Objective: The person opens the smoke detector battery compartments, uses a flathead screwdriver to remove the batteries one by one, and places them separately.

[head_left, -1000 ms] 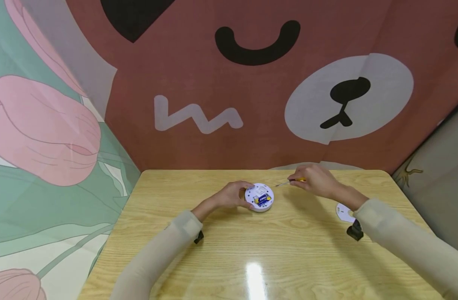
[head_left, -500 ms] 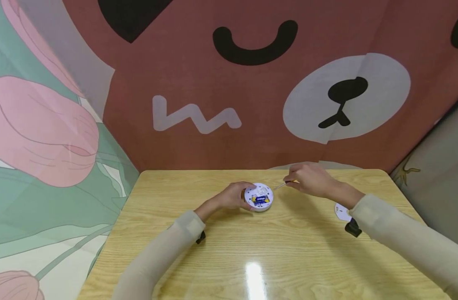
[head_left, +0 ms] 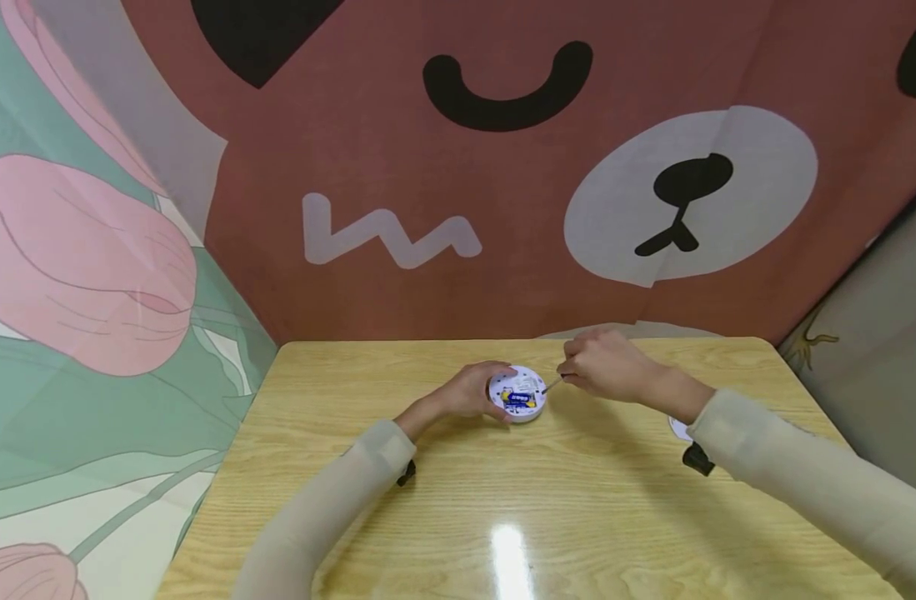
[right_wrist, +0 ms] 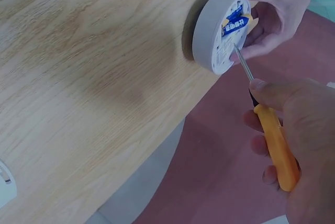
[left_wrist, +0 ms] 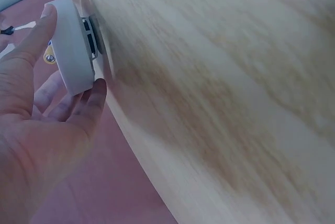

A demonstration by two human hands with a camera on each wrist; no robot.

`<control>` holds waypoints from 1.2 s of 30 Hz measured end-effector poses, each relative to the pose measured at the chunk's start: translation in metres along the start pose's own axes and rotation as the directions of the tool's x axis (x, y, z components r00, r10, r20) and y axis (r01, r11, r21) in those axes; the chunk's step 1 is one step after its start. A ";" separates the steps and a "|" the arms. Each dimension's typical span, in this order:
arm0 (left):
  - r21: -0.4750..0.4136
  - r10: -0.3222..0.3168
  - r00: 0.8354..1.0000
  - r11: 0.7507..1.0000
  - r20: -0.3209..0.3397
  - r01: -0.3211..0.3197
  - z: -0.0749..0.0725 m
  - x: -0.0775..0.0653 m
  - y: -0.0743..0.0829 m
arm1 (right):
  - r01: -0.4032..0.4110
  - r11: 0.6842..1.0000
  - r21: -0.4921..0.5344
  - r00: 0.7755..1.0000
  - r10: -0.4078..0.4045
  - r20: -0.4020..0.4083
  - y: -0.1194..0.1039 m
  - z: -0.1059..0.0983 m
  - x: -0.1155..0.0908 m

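A round white smoke alarm (head_left: 531,382) is tipped with its back up near the far side of the table, blue-and-yellow batteries (right_wrist: 235,25) sitting in its back. My left hand (head_left: 468,392) grips it by the rim from the left, thumb at one edge and fingers at the other. In the left wrist view, dark vent slots (left_wrist: 90,38) show on its front, which faces the tabletop. My right hand (head_left: 611,367) holds a screwdriver (right_wrist: 276,145) by its yellow-orange handle. The blade's tip is right at the alarm's back, beside the batteries.
A flat white plate (head_left: 679,427) lies on the wooden table (head_left: 593,517) to the right, partly hidden under my right forearm. Behind the table's far edge hangs a red-brown cloth (head_left: 382,300) printed with a cartoon face.
My right hand has moved left and slightly down, bringing the screwdriver's tip from beside the smoke alarm onto its back. The left hand keeps its grip, and the alarm has tilted slightly.
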State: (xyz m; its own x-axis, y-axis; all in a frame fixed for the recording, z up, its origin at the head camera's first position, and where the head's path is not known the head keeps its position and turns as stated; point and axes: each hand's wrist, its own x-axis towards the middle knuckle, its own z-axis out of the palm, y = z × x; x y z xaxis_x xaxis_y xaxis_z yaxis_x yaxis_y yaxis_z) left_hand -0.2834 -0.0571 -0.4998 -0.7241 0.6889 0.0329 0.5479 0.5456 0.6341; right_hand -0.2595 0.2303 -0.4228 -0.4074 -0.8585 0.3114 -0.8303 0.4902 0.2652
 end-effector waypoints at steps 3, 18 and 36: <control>-0.011 0.002 1.000 1.000 0.003 -0.002 0.000 0.000 -0.001 | 0.027 1.000 -0.016 1.000 -0.027 0.017 -0.003 0.000 0.002; -0.030 -0.027 0.999 0.999 0.045 0.029 0.002 0.003 -0.004 | -0.003 0.999 -0.037 0.981 0.010 0.193 -0.017 -0.004 0.016; 0.016 -0.014 1.000 1.000 0.028 0.013 0.000 0.006 -0.003 | 0.038 0.990 -0.138 0.968 -0.002 0.250 -0.026 -0.003 0.036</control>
State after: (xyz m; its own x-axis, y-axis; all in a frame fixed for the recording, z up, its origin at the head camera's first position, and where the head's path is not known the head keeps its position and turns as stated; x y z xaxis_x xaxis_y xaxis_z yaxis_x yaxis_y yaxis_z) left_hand -0.2891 -0.0549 -0.5009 -0.7193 0.6947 0.0024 0.5448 0.5620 0.6224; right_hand -0.2512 0.1869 -0.4160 -0.4876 -0.8701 0.0727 -0.7849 0.4733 0.3999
